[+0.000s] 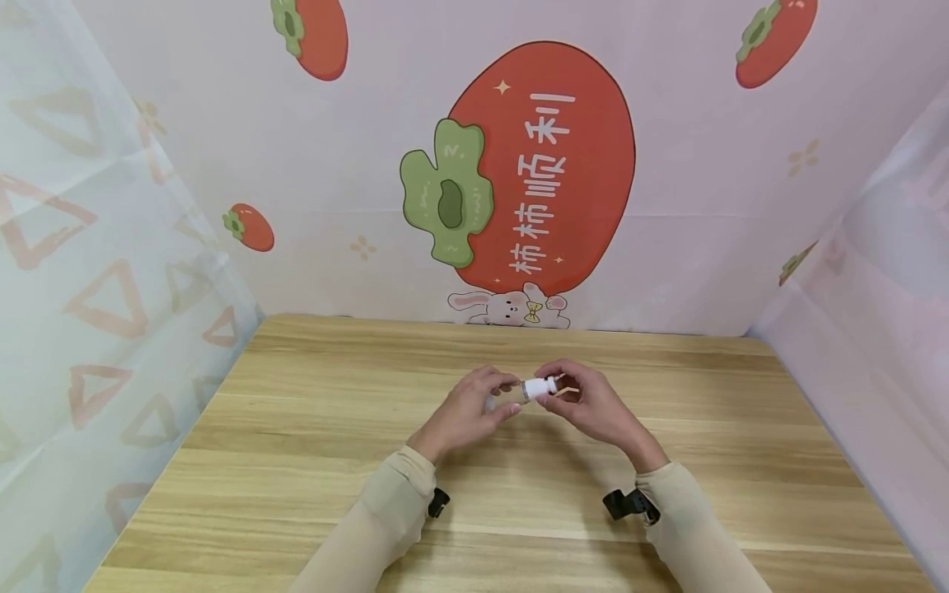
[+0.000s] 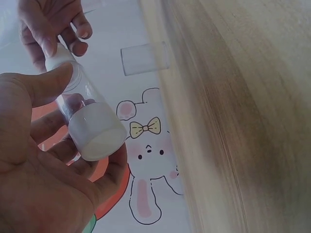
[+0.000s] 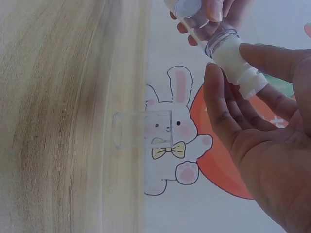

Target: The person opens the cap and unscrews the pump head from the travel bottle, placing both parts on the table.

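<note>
Head view: a small bottle (image 2: 97, 131) is up between my two hands, off the tabletop (image 1: 296, 461), tilted with its white end higher, to my right.
Left hand (image 1: 467, 412): curled around the clear body, thumb on one side, fingers on the other.
Right hand (image 1: 596, 412): pinching the white fitting (image 3: 231, 58) with thumb and fingertips.
Bottle's feel: probably light and stiff; I'd guess the smooth body slides easily under damp fingers, and the thin wall might crack if squeezed hard.
Best hold: body low in my left, fitting in my right.
Clear cylinder (image 3: 143, 129): upright beyond my right hand, near the backdrop (image 1: 704, 206); easy to overlook and knock.
In the way: nothing I can see between my hands.
</note>
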The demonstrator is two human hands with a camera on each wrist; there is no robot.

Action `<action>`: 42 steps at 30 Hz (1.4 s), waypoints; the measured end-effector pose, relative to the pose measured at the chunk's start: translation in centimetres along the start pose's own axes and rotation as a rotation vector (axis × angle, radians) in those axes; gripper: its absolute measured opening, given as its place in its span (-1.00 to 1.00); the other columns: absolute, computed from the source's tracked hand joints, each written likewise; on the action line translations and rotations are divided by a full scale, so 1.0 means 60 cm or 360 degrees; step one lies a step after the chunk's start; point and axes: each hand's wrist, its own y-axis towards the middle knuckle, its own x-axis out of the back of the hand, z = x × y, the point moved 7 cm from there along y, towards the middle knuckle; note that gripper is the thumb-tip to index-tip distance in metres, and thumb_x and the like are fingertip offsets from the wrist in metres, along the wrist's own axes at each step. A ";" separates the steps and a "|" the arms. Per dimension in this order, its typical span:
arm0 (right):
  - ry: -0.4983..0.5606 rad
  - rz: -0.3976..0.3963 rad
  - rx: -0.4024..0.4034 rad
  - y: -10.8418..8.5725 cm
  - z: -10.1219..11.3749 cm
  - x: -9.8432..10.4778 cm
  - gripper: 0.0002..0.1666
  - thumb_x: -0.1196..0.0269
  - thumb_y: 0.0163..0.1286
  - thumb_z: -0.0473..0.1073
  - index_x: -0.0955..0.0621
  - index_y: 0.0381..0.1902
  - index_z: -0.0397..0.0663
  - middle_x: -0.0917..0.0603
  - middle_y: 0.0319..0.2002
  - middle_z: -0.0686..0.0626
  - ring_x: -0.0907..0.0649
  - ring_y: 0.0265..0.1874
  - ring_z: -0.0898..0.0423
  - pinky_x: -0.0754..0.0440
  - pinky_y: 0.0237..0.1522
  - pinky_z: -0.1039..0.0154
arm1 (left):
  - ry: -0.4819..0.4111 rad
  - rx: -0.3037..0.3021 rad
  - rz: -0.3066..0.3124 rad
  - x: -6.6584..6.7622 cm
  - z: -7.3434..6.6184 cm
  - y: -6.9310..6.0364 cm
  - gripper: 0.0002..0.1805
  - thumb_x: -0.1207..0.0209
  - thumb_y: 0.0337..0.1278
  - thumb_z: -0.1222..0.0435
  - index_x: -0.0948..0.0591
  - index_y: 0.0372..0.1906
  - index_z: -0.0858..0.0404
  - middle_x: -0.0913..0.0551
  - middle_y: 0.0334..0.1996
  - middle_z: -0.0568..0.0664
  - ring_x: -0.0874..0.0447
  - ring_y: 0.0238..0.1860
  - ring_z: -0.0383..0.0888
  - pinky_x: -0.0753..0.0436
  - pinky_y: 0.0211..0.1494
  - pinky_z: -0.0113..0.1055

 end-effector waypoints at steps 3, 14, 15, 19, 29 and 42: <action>0.0017 -0.0005 0.0016 -0.001 0.002 0.000 -0.68 -0.39 0.34 -0.34 -0.62 0.03 -0.09 -0.64 -0.04 -0.08 -0.65 -0.15 -0.05 -0.72 -0.14 0.26 | -0.0010 -0.0006 -0.0005 0.000 -0.001 0.000 -0.62 -0.31 0.34 0.17 -0.64 0.18 0.19 -0.63 -0.01 0.04 -0.55 0.00 -0.12 -0.56 0.11 -0.10; 0.0062 -0.0039 0.0006 -0.001 0.002 0.000 -0.74 -0.41 0.34 -0.27 -0.64 -0.03 -0.09 -0.64 -0.06 -0.10 -0.65 -0.16 -0.05 -0.72 -0.11 0.25 | -0.0012 0.0017 -0.0008 0.000 -0.004 -0.004 -0.61 -0.31 0.34 0.16 -0.63 0.19 0.17 -0.61 -0.02 -0.06 -0.56 0.02 -0.13 -0.56 0.14 -0.09; 0.0052 -0.0048 0.0010 -0.001 0.003 0.001 -0.75 -0.41 0.34 -0.27 -0.65 -0.05 -0.08 -0.64 -0.07 -0.09 -0.65 -0.17 -0.04 -0.72 -0.11 0.25 | -0.0011 0.0021 -0.0004 0.000 -0.004 -0.004 -0.61 -0.31 0.34 0.16 -0.63 0.19 0.17 -0.62 -0.01 -0.05 -0.56 0.02 -0.13 -0.57 0.14 -0.09; 0.0029 -0.0078 0.0036 -0.002 0.008 0.003 -0.78 -0.40 0.33 -0.32 -0.65 -0.09 -0.07 -0.65 -0.10 -0.07 -0.66 -0.16 -0.04 -0.72 -0.12 0.24 | -0.0021 0.0040 0.0026 -0.002 -0.004 -0.004 -0.60 -0.30 0.35 0.14 -0.62 0.20 0.17 -0.62 0.01 0.01 -0.55 0.02 -0.14 -0.56 0.15 -0.09; 0.0014 -0.0086 0.0108 -0.005 0.017 0.004 -0.76 -0.40 0.30 -0.40 -0.68 -0.11 -0.09 -0.65 -0.09 -0.06 -0.65 -0.16 -0.02 -0.72 -0.08 0.22 | -0.0038 0.0023 0.0098 -0.003 -0.004 -0.002 -0.61 -0.27 0.38 0.14 -0.62 0.20 0.21 -0.62 -0.01 0.00 -0.59 0.01 -0.11 -0.60 0.11 -0.12; 0.0017 -0.0043 0.0123 -0.007 0.016 0.004 -0.70 -0.45 0.23 -0.43 -0.72 -0.10 -0.10 -0.63 -0.07 -0.05 -0.63 -0.10 -0.04 -0.71 -0.03 0.04 | -0.0058 0.0056 0.0172 -0.005 -0.002 -0.002 -0.61 -0.24 0.41 0.13 -0.61 0.21 0.18 -0.62 -0.01 -0.03 -0.60 0.00 -0.12 -0.60 0.10 -0.16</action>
